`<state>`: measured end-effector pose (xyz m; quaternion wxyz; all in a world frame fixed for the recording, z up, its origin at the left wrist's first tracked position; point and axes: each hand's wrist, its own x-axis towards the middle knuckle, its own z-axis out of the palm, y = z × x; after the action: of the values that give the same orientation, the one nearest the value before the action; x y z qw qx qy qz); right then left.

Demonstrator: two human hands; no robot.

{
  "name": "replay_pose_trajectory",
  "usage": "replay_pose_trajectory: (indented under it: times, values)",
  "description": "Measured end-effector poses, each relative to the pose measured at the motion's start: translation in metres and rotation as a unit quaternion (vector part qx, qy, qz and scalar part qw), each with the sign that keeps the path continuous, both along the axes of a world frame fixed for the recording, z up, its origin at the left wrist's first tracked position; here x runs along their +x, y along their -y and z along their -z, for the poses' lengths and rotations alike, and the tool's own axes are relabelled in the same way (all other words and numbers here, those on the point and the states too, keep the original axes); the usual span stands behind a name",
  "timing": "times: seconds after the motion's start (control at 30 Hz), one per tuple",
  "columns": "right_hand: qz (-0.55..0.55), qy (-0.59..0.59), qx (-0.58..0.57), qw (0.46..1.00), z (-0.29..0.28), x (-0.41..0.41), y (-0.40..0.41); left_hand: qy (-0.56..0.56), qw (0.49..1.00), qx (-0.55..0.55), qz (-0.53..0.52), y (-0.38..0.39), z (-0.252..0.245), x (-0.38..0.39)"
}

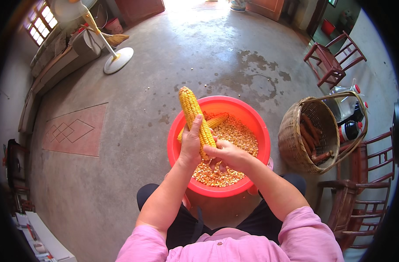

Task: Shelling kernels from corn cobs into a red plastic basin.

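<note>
A yellow ear of corn (190, 104) is tilted over a red plastic basin (263, 131), its kernels still in rows. My left hand (191, 139) wraps around the middle of the ear, thumb lying along it. At the lower end, my right hand (226, 153) has its thumb pressed on the kernels, and its other fingers are partly hidden beneath. Loose corn kernels (239, 136) cover the basin's bottom. Another ear of corn (218, 121) lies on them behind my left hand, partly covered by the held ear.
To the right stands a wicker basket (289, 137) with several bare corncobs (309, 131) inside. Bottles (350, 130) and wooden chairs (345, 203) line the right wall. A white pedestal fan (119, 60) stands at the upper left. Damp patches (261, 82) mark the concrete floor.
</note>
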<state>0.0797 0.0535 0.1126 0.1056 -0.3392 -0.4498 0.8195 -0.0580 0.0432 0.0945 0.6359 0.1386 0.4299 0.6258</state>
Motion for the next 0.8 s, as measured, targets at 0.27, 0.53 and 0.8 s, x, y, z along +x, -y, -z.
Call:
replay_pose_trajectory:
  times: [0.27,0.53,0.8]
  values:
    - [-0.015,-0.010,0.028,0.999,0.010,0.000,-0.001,0.018,1.000,0.002,0.016,-0.003,0.000,-0.003]
    - [0.041,-0.127,-0.155,0.979,-0.004,0.003,-0.006,0.140,0.989,0.018,0.039,-0.002,0.000,-0.008]
    - [0.004,-0.113,-0.051,0.992,0.011,-0.001,-0.004,0.172,0.981,0.032,0.088,-0.005,0.004,-0.010]
